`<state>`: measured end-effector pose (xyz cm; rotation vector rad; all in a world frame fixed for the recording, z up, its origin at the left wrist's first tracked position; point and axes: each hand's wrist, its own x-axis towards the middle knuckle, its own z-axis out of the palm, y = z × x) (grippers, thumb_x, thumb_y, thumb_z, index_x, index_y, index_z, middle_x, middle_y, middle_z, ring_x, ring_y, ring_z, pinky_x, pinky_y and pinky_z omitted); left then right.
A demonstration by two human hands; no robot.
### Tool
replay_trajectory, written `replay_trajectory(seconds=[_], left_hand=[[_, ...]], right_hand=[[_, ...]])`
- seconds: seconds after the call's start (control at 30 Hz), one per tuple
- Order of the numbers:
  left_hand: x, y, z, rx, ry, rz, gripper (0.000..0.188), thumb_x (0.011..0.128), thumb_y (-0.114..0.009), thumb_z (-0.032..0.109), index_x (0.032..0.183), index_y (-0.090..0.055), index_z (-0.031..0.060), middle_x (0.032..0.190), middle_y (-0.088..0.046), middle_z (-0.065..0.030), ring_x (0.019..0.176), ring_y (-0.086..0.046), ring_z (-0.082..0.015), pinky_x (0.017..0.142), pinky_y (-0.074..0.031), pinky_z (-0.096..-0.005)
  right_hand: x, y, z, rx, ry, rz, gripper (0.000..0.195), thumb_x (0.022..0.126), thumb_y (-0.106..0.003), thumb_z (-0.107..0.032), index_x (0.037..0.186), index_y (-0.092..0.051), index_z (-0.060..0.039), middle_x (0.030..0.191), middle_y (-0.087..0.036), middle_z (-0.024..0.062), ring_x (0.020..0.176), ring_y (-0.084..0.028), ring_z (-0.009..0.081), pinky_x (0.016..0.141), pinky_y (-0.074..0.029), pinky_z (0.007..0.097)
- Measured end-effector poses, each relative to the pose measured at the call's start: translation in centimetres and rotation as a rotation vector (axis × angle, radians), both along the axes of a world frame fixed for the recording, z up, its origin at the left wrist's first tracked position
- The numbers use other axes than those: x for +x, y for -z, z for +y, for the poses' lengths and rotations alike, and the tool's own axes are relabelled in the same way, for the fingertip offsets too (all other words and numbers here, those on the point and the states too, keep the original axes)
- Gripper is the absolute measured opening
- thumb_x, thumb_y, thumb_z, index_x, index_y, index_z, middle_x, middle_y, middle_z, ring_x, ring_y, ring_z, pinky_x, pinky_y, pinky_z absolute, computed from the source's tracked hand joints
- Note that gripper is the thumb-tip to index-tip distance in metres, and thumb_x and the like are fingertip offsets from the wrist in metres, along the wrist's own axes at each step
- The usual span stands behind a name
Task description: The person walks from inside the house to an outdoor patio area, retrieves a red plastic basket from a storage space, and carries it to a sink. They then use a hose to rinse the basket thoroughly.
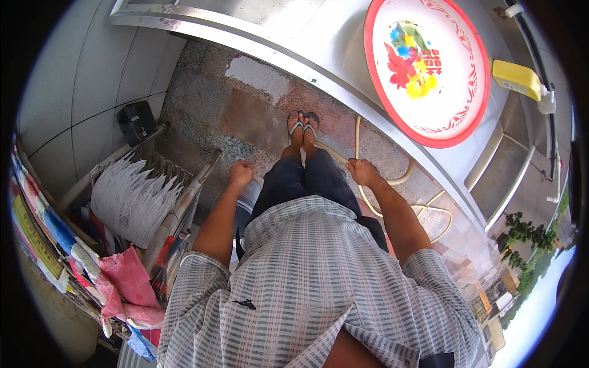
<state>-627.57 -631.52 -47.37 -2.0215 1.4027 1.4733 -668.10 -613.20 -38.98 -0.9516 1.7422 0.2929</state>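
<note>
My left hand (241,173) hangs at my side with its fingers curled into a fist, and nothing shows in it. A grey plastic bucket (249,197) stands partly hidden behind my left forearm. On the other side, my right hand (364,172) hangs with bent fingers beside my thigh. A yellowish hose (357,138) runs behind that hand in loops; whether the fingers touch it cannot be told. In front of me, a red-rimmed enamel basin (378,83) with painted flowers rests tilted in view on the stainless steel counter (336,69). Small specks lie inside the basin.
A yellow bottle (516,80) lies by the counter's far edge. To the left, a white string mop (135,198) hangs over wooden poles (184,202), near a black box (136,123) and pink cloth (129,276). Hose loops (437,209) cross the stone floor (248,117).
</note>
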Motion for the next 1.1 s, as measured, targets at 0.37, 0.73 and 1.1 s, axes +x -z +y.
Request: replay_trajectory(seconds=[0.37, 0.73, 1.1], left_hand=[[-4.5, -2.1, -0.9, -0.086, -0.09, 0.13, 0.024, 0.092, -0.065, 0.02, 0.101, -0.069, -0.0016, 0.075, -0.072, -0.0126, 0.062, -0.07, -0.0202, 0.06, -0.056, -0.0355], [-4.6, -2.4, 1.8, -0.122, -0.006, 0.139, 0.023, 0.089, -0.064, 0.019, 0.097, -0.07, -0.0016, 0.077, -0.073, -0.014, 0.066, -0.071, -0.0236, 0.068, -0.058, -0.0374], [-3.8, -2.8, 0.7, -0.082, 0.034, 0.034, 0.024, 0.087, -0.069, 0.024, 0.097, -0.073, 0.0021, 0.087, -0.075, -0.0166, 0.085, -0.073, -0.0297, 0.08, -0.057, -0.0409]], right_hand=[[-1.9, 0.7, -1.4, -0.173, 0.027, -0.057, 0.035, 0.105, -0.046, -0.035, 0.118, -0.066, -0.0095, 0.106, -0.07, 0.0261, 0.106, -0.065, 0.047, 0.093, -0.051, 0.0544], [-0.7, 1.0, -1.8, -0.242, 0.009, -0.089, 0.035, 0.104, -0.046, -0.034, 0.119, -0.066, -0.009, 0.108, -0.07, 0.0269, 0.105, -0.065, 0.0477, 0.091, -0.052, 0.0557], [-0.5, 0.4, -2.0, -0.117, -0.014, 0.024, 0.038, 0.105, -0.044, -0.036, 0.12, -0.066, -0.0084, 0.111, -0.07, 0.0253, 0.107, -0.066, 0.0456, 0.094, -0.052, 0.055]])
